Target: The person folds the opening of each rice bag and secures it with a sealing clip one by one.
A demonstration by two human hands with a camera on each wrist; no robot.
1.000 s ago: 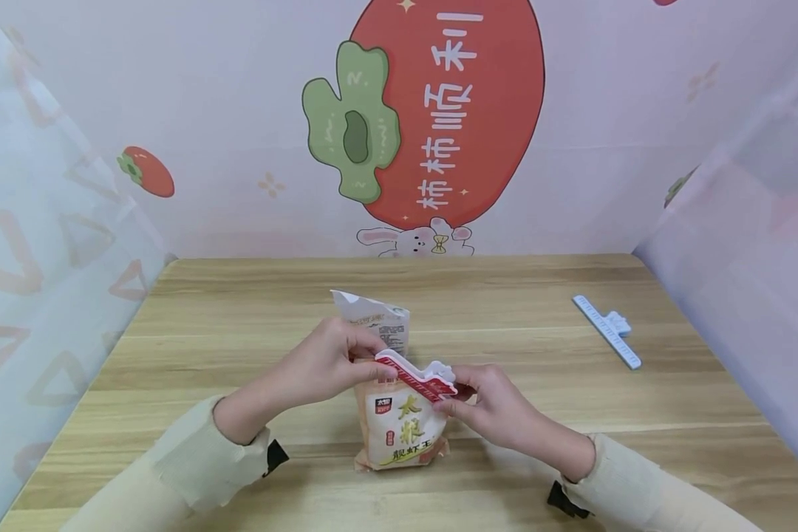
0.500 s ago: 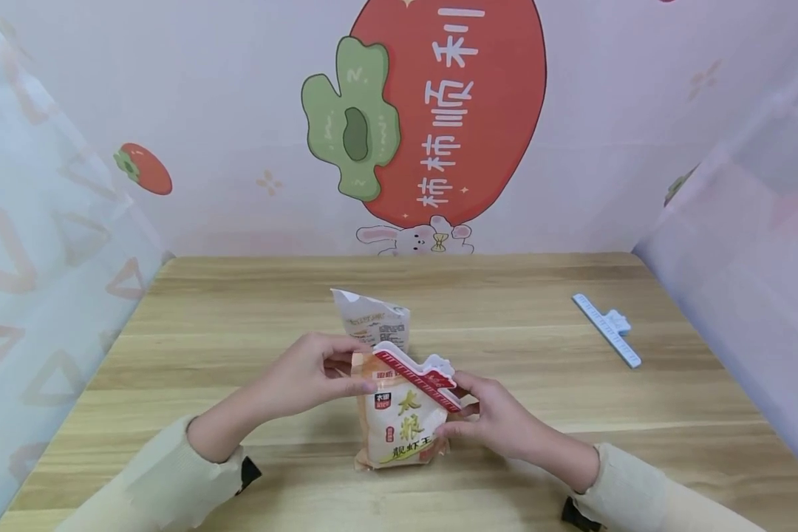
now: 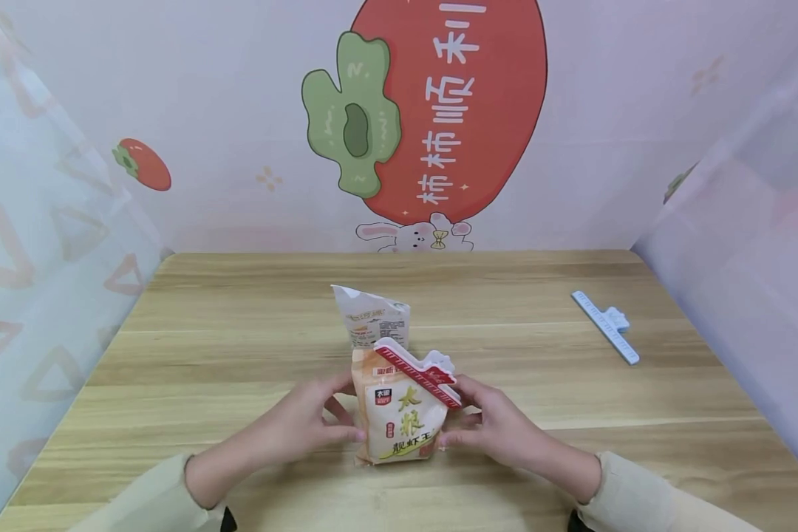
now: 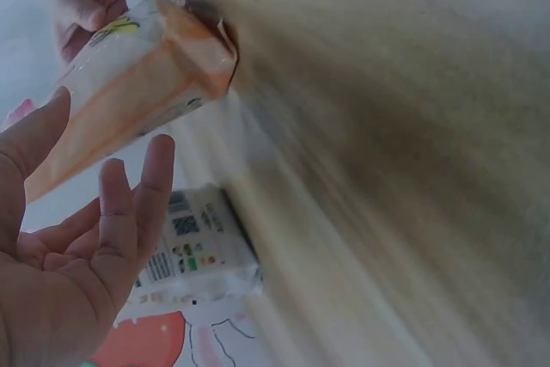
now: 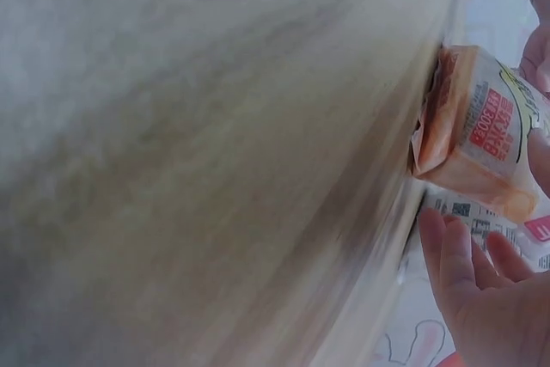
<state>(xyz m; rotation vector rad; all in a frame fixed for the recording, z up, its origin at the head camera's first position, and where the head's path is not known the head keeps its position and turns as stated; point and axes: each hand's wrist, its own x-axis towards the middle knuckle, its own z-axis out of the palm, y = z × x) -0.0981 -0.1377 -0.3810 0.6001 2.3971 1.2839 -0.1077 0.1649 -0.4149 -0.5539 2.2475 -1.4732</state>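
Pale walls printed with a large red-orange persimmon (image 3: 508, 96), smaller fruit and a white cartoon rabbit (image 3: 408, 237) enclose a desk (image 3: 226, 325) with a light brown wood-grain top. Upright on it, between the two hands, stands an orange-and-white plastic bag (image 3: 380, 425) with gold and black lettering. Slanting across its top right corner is a long red-and-white clip (image 3: 417, 372) with ruler-like marks and a white shaped handle; its upper end lies to the left, its lower end to the right.

At the bag's left side is the left hand (image 3: 306, 417), its fingers spread and the thumb well apart from them; whether it touches the plastic cannot be told. On the other side, just below the clip's lower end, the right hand (image 3: 495, 425) has its thumb at the bag's front edge and its loosely bent fingers toward the back; firm contact is unclear.

Behind the bag stands a white printed packet (image 3: 375, 318) with a slanted top edge. Well apart to the right, a light blue plastic clip (image 3: 605, 325) lies diagonally on the desk. Cream sleeves (image 3: 153, 495) cover both forearms.
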